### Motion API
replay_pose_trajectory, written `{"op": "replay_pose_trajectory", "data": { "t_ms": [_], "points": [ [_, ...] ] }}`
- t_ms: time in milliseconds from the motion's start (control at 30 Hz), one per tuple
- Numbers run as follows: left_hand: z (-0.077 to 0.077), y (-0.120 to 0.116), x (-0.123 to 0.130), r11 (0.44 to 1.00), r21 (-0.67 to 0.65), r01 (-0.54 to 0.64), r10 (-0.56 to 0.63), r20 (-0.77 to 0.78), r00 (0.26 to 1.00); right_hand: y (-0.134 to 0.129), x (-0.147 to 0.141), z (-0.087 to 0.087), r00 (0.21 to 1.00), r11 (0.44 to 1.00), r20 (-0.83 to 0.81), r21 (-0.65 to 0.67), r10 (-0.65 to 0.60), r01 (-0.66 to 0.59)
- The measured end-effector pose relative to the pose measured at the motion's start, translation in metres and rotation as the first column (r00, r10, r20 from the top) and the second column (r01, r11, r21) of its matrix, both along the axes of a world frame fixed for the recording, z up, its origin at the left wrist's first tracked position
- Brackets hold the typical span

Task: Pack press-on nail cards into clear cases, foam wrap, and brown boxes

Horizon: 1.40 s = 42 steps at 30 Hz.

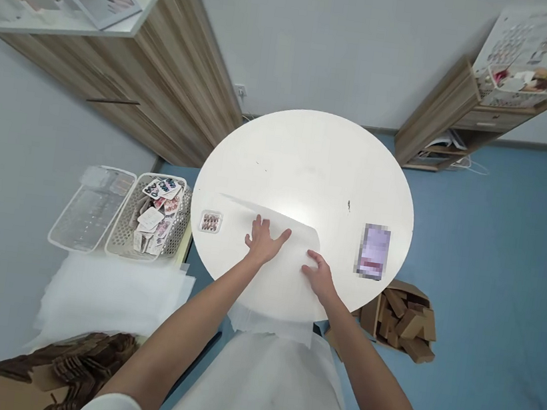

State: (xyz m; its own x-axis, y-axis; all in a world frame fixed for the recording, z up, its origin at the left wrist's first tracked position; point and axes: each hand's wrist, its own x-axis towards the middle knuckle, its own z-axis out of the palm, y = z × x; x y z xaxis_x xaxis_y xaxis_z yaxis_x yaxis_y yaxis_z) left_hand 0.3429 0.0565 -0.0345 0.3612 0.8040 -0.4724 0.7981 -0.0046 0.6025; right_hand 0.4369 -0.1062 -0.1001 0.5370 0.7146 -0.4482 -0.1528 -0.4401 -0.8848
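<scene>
A thin, translucent white sheet lies on the white round table, its far edge slightly lifted and its near end hanging over the table's front edge. On the sheet rests my left hand, fingers spread and thumb pointing right. My right hand is by the sheet's right side, thumb and forefinger apart with nothing visible between them. Left of my left hand sits a small clear case holding several dark reddish pieces, too small to name. A pixelated purple rectangular item lies to the right of my right hand.
Left of the table, a white basket holds printed cards, beside a clear lid. A stack of white sheets and a box of folded brown cardboard are nearer me. Another cardboard box stands right. Wooden cabinets stand behind.
</scene>
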Motion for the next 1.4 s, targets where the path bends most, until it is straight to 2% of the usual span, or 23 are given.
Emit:
{"op": "replay_pose_trajectory", "data": {
  "t_ms": [100, 200, 300, 400, 467, 533, 600, 667, 767, 833, 900, 1000, 1200, 1400],
  "points": [
    [-0.005, 0.004, 0.017, 1.000, 0.012, 0.023, -0.023, -0.038, 0.999, -0.001, 0.006, -0.011, 0.984, 0.994, 0.166, -0.096, 0.062, -0.047],
    [-0.011, 0.010, 0.029, 0.996, -0.010, 0.085, -0.085, 0.039, 0.996, 0.004, 0.009, -0.015, 0.945, 0.983, 0.285, -0.138, 0.159, -0.124],
    [-0.018, 0.015, 0.033, 0.965, 0.031, 0.260, -0.262, 0.085, 0.961, 0.011, 0.009, -0.015, 0.924, 0.970, 0.316, -0.175, 0.217, -0.168],
    [-0.026, 0.004, 0.019, 0.887, 0.143, 0.438, -0.428, -0.100, 0.898, 0.013, 0.008, -0.011, 0.869, 0.961, 0.437, -0.240, 0.234, -0.138],
    [-0.029, -0.014, 0.000, 0.834, 0.203, 0.513, -0.466, -0.240, 0.852, 0.006, 0.007, -0.007, 0.792, 0.959, 0.568, -0.271, 0.226, -0.079],
    [-0.032, -0.037, -0.022, 0.780, 0.242, 0.577, -0.500, -0.315, 0.807, -0.006, 0.005, -0.003, 0.700, 0.955, 0.670, -0.290, 0.246, -0.058],
    [-0.036, -0.057, -0.042, 0.717, 0.240, 0.654, -0.561, -0.359, 0.746, -0.021, 0.001, -0.001, 0.609, 0.935, 0.715, -0.322, 0.344, -0.149],
    [-0.041, -0.069, -0.055, 0.666, 0.217, 0.713, -0.602, -0.409, 0.686, -0.033, -0.003, -0.002, 0.509, 0.877, 0.715, -0.382, 0.480, -0.291],
    [-0.049, -0.069, -0.058, 0.636, 0.193, 0.747, -0.614, -0.460, 0.642, -0.038, -0.008, -0.008, 0.399, 0.788, 0.684, -0.472, 0.610, -0.396],
    [-0.052, -0.061, -0.054, 0.644, 0.207, 0.737, -0.597, -0.466, 0.653, -0.033, -0.009, -0.011, 0.381, 0.772, 0.674, -0.506, 0.632, -0.385],
    [-0.052, -0.055, -0.051, 0.677, 0.240, 0.696, -0.547, -0.469, 0.693, -0.026, -0.008, -0.011, 0.386, 0.772, 0.670, -0.524, 0.634, -0.360],
    [-0.050, -0.055, -0.053, 0.687, 0.266, 0.676, -0.546, -0.424, 0.722, -0.022, -0.006, -0.009, 0.398, 0.769, 0.658, -0.535, 0.639, -0.350],
    [-0.054, -0.072, -0.074, 0.672, 0.220, 0.708, -0.614, -0.370, 0.697, -0.024, -0.009, -0.008, 0.406, 0.733, 0.611, -0.552, 0.680, -0.397],
    [-0.061, -0.063, -0.076, 0.678, 0.256, 0.689, -0.595, -0.359, 0.719, -0.012, -0.007, -0.001, 0.427, 0.735, 0.599, -0.568, 0.678, -0.370]
  ]
}}
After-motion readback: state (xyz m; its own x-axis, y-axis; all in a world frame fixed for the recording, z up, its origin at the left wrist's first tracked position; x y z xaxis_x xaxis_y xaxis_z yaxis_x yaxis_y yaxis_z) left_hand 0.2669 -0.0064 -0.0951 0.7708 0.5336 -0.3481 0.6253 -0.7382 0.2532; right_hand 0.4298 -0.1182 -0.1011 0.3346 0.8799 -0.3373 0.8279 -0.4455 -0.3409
